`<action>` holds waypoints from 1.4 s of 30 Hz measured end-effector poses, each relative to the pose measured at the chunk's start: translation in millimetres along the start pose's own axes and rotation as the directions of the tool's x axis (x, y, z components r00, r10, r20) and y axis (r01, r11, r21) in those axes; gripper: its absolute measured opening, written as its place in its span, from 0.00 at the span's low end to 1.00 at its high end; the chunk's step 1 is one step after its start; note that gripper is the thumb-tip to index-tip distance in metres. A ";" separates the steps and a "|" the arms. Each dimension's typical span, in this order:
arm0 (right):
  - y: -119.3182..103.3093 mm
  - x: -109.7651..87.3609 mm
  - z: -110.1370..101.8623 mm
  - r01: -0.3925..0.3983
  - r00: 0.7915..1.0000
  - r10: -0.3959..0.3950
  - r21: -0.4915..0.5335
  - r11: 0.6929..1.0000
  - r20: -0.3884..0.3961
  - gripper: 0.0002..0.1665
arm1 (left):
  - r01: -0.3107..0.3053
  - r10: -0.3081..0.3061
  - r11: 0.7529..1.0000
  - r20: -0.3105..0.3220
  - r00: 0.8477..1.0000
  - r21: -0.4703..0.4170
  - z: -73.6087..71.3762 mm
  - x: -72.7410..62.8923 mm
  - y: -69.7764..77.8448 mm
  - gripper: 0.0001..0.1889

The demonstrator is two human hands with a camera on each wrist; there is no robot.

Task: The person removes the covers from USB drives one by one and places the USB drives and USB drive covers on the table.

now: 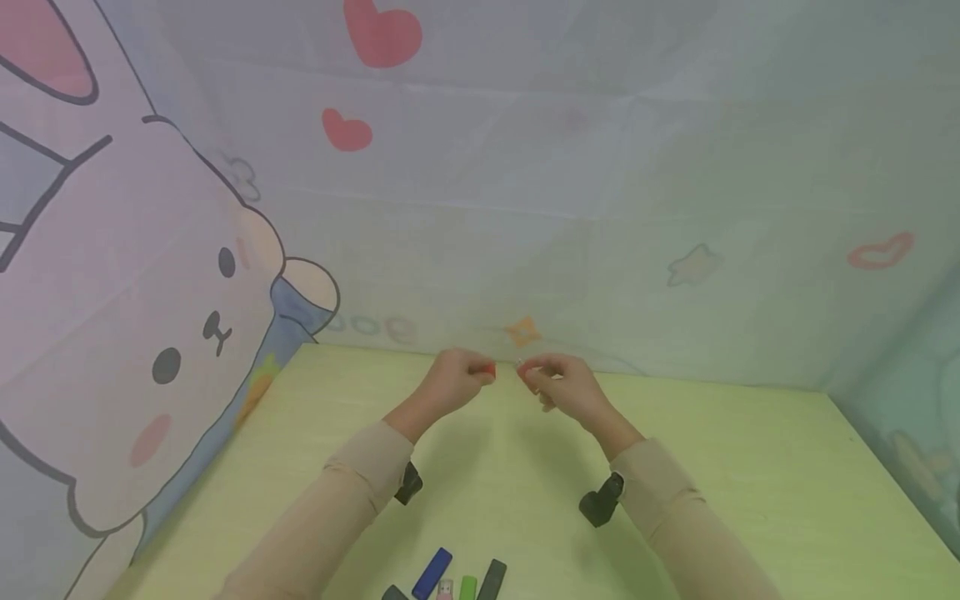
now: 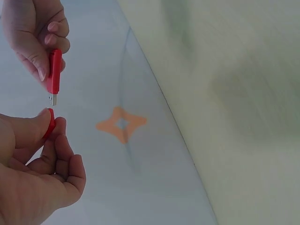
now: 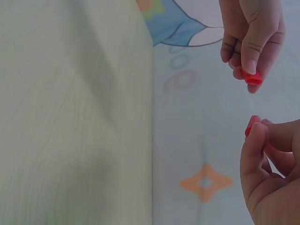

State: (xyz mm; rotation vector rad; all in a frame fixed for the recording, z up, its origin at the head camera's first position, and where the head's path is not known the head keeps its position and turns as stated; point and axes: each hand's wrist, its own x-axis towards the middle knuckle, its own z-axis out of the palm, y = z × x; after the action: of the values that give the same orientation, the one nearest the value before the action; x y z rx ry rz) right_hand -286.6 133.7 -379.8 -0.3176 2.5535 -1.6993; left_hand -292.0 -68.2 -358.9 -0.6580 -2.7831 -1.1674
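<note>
Above the far edge of the table, my left hand [image 1: 452,383] pinches a small red cap [image 2: 50,124] between thumb and forefinger. The cap's hollow mouth shows in the right wrist view. Across from it, my right hand [image 1: 572,388] grips a red USB flash drive [image 2: 55,72] between thumb and fingers. Its bare metal plug [image 2: 53,100] points at the cap, and a narrow gap separates the two in the left wrist view. From the right wrist view, the thumb and finger cover most of the drive.
At the near edge of the pale yellow-green table [image 1: 750,467] lie a blue stick [image 1: 432,573], a pink USB drive [image 1: 446,590], a green stick [image 1: 468,588] and dark grey ones [image 1: 492,579]. A printed cloth backdrop [image 1: 525,183] rises just behind the hands.
</note>
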 end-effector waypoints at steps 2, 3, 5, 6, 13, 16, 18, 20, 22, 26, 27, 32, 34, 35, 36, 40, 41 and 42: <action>0.4 2.7 1.6 -0.011 1.000 0.011 0.016 1.000 -0.010 0.18 | 0.008 -0.008 1.000 -0.001 1.000 -0.001 1.7 3.4 -1.8 0.14; 0.4 4.1 2.5 -0.016 1.000 0.016 0.025 1.000 -0.015 0.18 | 0.009 -0.009 1.000 -0.003 1.000 -0.003 2.6 5.0 -2.9 0.13; 0.8 7.3 4.5 -0.028 0.999 0.029 0.043 0.999 -0.026 0.19 | 0.010 -0.010 1.000 -0.007 1.000 -0.007 4.7 8.1 -5.1 0.12; 1.2 8.9 5.3 -0.030 0.999 0.032 0.049 0.998 -0.030 0.19 | 0.015 -0.015 1.000 -0.006 1.000 -0.013 5.8 9.7 -6.2 0.12; 11.6 20.4 10.8 -0.072 0.996 0.076 0.078 0.994 -0.047 0.22 | 0.033 -0.035 0.999 -0.034 0.999 -0.043 13.9 17.8 -15.7 0.04; 17.8 23.6 13.3 -0.088 0.994 0.093 0.083 0.993 -0.052 0.22 | 0.049 -0.052 0.997 -0.054 0.997 -0.062 17.5 19.8 -19.9 0.09; 22.2 24.9 14.9 -0.094 0.993 0.099 0.084 0.992 -0.058 0.22 | 0.065 -0.070 0.995 -0.061 0.996 -0.070 20.1 21.6 -23.6 0.09; 26.1 25.3 16.6 -0.100 0.992 0.106 0.092 0.991 -0.064 0.22 | 0.078 -0.083 0.994 -0.063 0.995 -0.072 22.8 23.2 -27.7 0.08; 29.4 25.2 19.0 -0.104 0.991 0.111 0.101 0.989 -0.068 0.22 | 0.083 -0.087 0.994 -0.063 0.994 -0.071 26.1 24.8 -32.8 0.08; 34.6 25.4 25.7 -0.112 0.990 0.119 0.086 0.990 -0.082 0.21 | 0.102 -0.106 0.992 -0.053 0.993 -0.072 33.3 25.9 -42.5 0.07; 36.0 25.6 27.6 -0.117 0.988 0.123 0.075 0.990 -0.088 0.21 | 0.107 -0.110 0.992 -0.051 0.993 -0.071 35.0 25.9 -44.7 0.07; 44.7 26.6 34.5 -0.147 0.980 0.148 0.022 0.989 -0.130 0.19 | 0.130 -0.133 0.988 -0.037 0.990 -0.081 43.0 24.6 -51.3 0.07; 47.6 26.5 36.5 -0.156 0.978 0.158 0.022 0.987 -0.138 0.19 | 0.136 -0.139 0.987 -0.031 0.990 -0.091 45.7 24.1 -53.5 0.07; 48.9 26.4 37.4 -0.158 0.978 0.159 0.019 0.987 -0.138 0.19 | 0.148 -0.151 0.984 -0.026 0.988 -0.097 46.7 23.6 -54.4 0.08; 50.4 26.2 38.5 -0.162 0.977 0.163 0.021 0.987 -0.139 0.19 | 0.153 -0.156 0.983 -0.025 0.987 -0.098 47.7 23.3 -55.7 0.08; 54.0 26.4 44.6 -0.169 0.976 0.169 0.014 0.986 -0.137 0.21 | 0.168 -0.171 0.982 -0.021 0.985 -0.081 52.1 22.2 -63.2 0.08; 55.1 26.7 46.4 -0.175 0.975 0.175 0.010 0.984 -0.139 0.21 | 0.171 -0.173 0.982 -0.024 0.985 -0.077 53.6 21.9 -65.1 0.08; 56.6 27.0 48.3 -0.179 0.974 0.177 0.003 0.984 -0.141 0.21 | 0.172 -0.175 0.982 -0.023 0.984 -0.074 55.2 21.7 -67.1 0.08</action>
State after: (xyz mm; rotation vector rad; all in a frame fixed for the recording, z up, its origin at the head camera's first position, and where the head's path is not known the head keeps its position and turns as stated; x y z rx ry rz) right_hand -313.0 105.5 -448.9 0.0324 2.5952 -1.7004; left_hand -332.5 -64.0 -438.7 -0.4052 -2.8331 -1.3016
